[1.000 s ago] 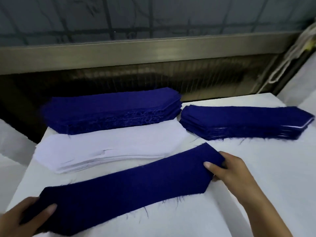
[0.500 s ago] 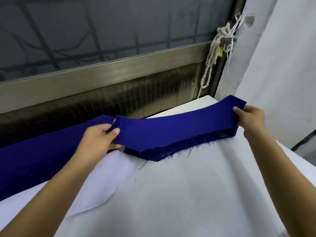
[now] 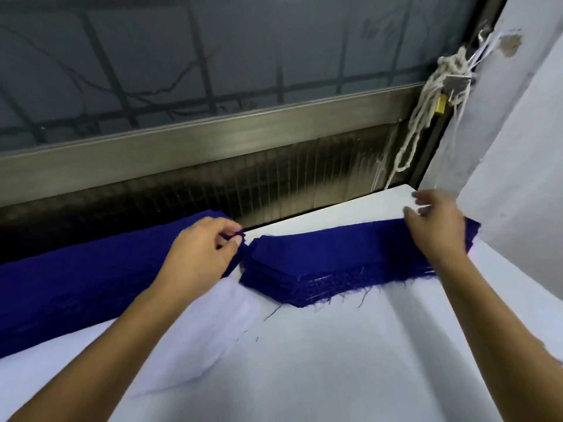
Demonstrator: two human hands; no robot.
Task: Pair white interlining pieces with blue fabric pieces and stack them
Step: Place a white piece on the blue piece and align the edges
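Two stacks of blue fabric pieces lie at the far side of the white table (image 3: 350, 367). The left blue stack (image 3: 76, 287) runs off to the left. On the right blue stack (image 3: 329, 257), frayed along its near edge, the top piece lies flat. My left hand (image 3: 198, 254) is between the stacks, thumb and forefinger pinching a blue fabric edge at the left stack's end. My right hand (image 3: 435, 226), fingers loose and blurred, hovers over the right stack's far end and holds nothing. The white interlining stack (image 3: 219, 318) lies in front of the left stack, partly under my left arm.
A metal window rail (image 3: 213, 138) and a dark grille run behind the table. A bundle of white cord (image 3: 426, 95) with a yellow tag hangs at the back right corner. A white wall panel (image 3: 518, 178) stands close along the table's right side.
The blue piece that both hands carried now lies on the right stack. My right hand has let go of its end. My left hand has moved to the left stack's end.
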